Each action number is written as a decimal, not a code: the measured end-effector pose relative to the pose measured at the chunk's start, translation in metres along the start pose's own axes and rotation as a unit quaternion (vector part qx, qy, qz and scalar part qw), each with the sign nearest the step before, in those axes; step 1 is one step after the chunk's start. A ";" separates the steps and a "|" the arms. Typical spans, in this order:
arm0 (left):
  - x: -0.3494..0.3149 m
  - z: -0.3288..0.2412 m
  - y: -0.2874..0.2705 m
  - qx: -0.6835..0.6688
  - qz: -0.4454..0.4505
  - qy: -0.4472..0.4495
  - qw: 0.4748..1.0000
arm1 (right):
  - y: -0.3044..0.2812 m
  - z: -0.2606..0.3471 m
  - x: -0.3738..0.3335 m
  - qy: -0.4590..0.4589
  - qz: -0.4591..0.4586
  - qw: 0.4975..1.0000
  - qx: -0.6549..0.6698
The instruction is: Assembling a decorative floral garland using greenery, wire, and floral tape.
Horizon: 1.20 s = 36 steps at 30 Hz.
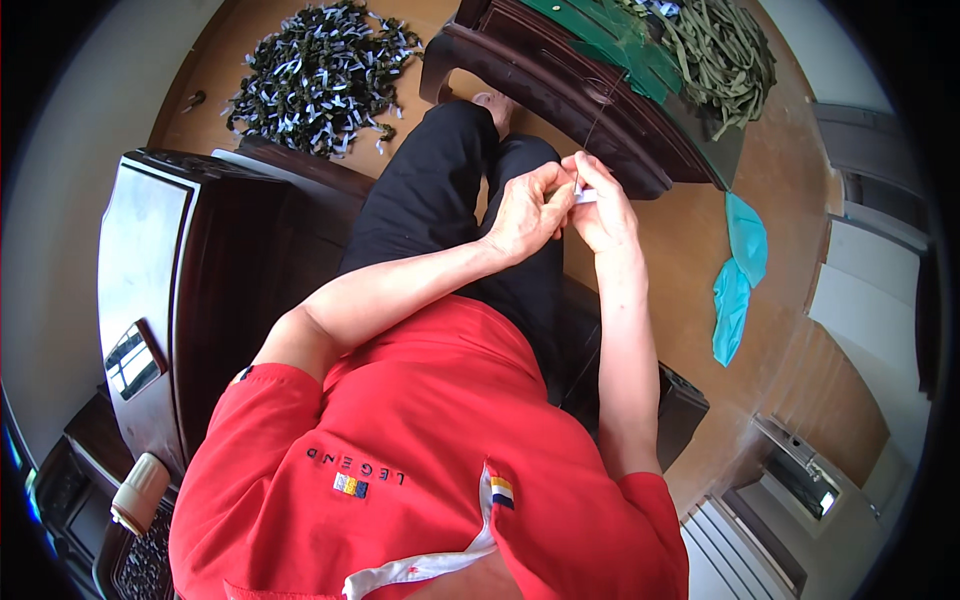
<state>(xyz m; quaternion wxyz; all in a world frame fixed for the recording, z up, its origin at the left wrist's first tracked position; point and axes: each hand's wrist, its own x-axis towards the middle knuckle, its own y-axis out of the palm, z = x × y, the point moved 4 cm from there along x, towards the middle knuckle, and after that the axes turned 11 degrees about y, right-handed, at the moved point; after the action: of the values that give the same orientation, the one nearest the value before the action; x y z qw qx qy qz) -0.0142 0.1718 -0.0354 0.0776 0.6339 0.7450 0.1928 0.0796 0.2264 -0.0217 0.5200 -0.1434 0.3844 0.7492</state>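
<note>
Both hands come together over my knees at the near edge of a dark wooden table. My left hand (528, 212) is closed, its thumb and fingertips pinched at one end of a small white strip (586, 197). Curled around the strip's other side is my right hand (608, 212), its index finger and thumb bent toward the left fingertips. A thin dark cord (597, 118) runs from the table edge down to the fingers. The fingers cover part of the strip, so its full shape is hidden.
On the dark table (545, 70) lie a green sheet (625, 50) and a heap of olive-green straps (720, 55). A pile of dark green bundles with white strips (315, 75) covers floor at the far left. Teal cloth (740, 270) lies on the right floor. Dark furniture (230, 250) stands left.
</note>
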 end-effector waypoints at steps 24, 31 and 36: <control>-0.018 -0.038 -0.004 -0.027 0.058 -0.131 0.989 | -0.022 -0.012 -0.070 -0.100 -0.078 0.969 -0.214; -0.008 -0.052 -0.004 0.007 0.157 -0.170 0.973 | 0.015 0.018 -0.085 -0.265 -0.096 0.835 -0.472; 0.000 -0.074 0.010 0.104 0.280 -0.181 0.937 | 0.035 0.034 -0.116 -0.328 -0.111 0.606 -0.716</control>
<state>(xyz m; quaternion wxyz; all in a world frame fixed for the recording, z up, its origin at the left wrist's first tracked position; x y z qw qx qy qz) -0.0318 0.1589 0.0355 0.0876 0.8454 0.5267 0.0100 0.1035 0.1676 0.0870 0.4216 -0.2564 -0.4901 0.7185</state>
